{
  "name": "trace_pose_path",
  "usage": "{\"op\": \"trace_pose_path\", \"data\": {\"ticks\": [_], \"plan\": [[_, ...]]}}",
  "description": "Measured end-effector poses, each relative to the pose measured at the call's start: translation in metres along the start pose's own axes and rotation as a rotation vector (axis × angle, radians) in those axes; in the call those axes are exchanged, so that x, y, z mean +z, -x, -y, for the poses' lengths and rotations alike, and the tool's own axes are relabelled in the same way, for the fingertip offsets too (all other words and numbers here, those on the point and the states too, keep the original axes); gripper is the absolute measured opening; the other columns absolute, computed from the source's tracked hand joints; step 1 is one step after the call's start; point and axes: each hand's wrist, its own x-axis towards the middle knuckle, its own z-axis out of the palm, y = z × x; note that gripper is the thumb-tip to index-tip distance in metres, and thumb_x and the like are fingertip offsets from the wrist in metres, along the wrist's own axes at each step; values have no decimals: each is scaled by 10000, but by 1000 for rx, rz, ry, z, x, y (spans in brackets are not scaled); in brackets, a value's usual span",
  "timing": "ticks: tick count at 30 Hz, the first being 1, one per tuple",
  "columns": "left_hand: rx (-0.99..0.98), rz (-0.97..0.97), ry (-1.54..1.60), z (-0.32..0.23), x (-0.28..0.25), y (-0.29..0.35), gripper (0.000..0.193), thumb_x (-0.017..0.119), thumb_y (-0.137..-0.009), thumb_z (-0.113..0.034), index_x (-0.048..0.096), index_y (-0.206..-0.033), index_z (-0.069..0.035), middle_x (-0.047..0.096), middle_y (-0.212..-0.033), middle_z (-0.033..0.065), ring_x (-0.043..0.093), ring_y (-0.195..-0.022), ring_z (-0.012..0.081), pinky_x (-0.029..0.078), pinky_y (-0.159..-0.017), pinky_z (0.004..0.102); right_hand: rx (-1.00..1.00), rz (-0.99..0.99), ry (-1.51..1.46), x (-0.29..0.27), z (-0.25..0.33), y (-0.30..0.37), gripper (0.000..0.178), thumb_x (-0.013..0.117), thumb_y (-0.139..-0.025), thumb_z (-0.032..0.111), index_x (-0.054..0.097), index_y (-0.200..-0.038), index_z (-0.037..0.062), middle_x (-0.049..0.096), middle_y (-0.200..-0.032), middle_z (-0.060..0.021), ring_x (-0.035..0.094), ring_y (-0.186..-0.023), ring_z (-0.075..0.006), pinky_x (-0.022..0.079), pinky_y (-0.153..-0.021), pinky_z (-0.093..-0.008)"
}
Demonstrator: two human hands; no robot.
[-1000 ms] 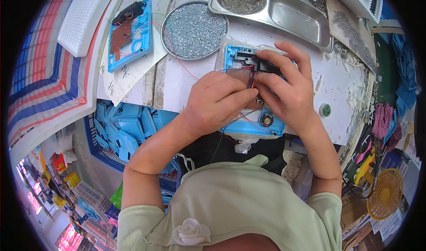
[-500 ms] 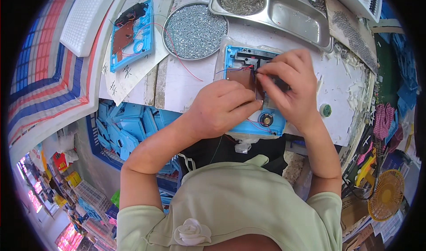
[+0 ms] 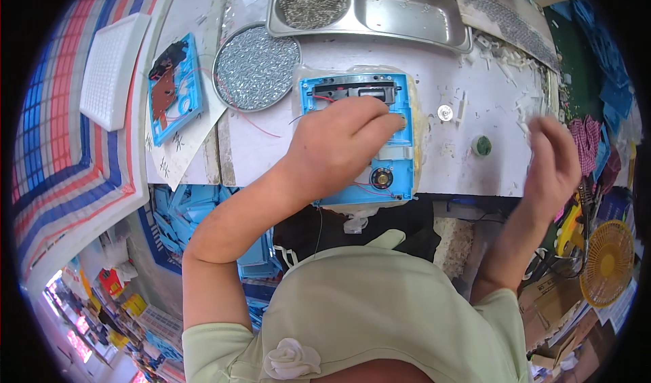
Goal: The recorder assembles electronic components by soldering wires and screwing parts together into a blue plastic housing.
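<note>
A light blue plastic casing point(image 3: 403, 106) lies on a padded, plastic-wrapped rest on the worktable. Inside it are a black part point(image 3: 352, 92) along the far end, a round speaker point(image 3: 381, 177) near the close end, and thin red wires. My left hand point(image 3: 339, 139) lies over the casing's middle with its fingers curled together; whatever is between them is hidden. Off to the right, past the table's near right part, my right hand point(image 3: 555, 163) is raised, slightly blurred, its fingers loosely bent and apart with nothing visible in them.
A round tray of screws point(image 3: 258, 68) and a steel compartment tray point(image 3: 410, 17) stand at the back. A second blue casing point(image 3: 176, 91) with wires lies left. A small green-topped pot point(image 3: 481, 146) and a round metal disc point(image 3: 445, 113) sit right. Blue parts fill a crate point(image 3: 159, 237) below.
My right hand has left the casing and swung far right. My left hand stays over the casing, and the brown board seen beneath it is now covered. The whole view has shifted somewhat.
</note>
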Motion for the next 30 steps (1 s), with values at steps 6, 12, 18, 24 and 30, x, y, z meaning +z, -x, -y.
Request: {"op": "trace_pose_path", "data": {"ticks": [6,12,18,24,30], "plan": [[-241,-32,154,-9,2,-5,279,773,-810,53,720,-1071,-32,702,-951,116,695,-778,227,568,-662,309,400,-428,-411,-164,-58,88,141,614,-1047,175,604,-1066,35,510,-847,2,462,-729,-103,425,-689,-301],[-293,-47,153,-12,3,-6,181,789,-795,2,734,-958,-54,711,-956,90,707,-817,261,571,-681,344,433,-790,-173,-190,-54,79,264,604,-1065,279,525,-874,114,377,-726,34,380,-662,-84,318,-583,-272],[-198,-22,-1,-17,4,-6,190,803,-767,-16,741,-940,-66,722,-917,68,705,-810,250,563,-680,345,237,-931,85,-189,-41,66,400,497,-1090,259,605,-1403,34,574,-871,-42,484,-735,-126,398,-640,-279],[-149,-85,-57,-13,3,1,197,811,-745,-25,737,-921,-71,719,-881,60,692,-781,252,553,-675,350,-117,-512,-278,-233,-22,138,422,510,-1033,157,528,-1408,-35,649,-1118,-134,575,-1031,-187,492,-909,-352],[-193,-5,-17,-16,-2,-7,160,803,-772,11,724,-902,-38,716,-868,82,683,-749,241,545,-658,334,-27,-197,-213,-21,-3,87,547,656,-911,65,496,-1431,9,660,-1129,-158,645,-1012,-247,541,-915,-414]]}}
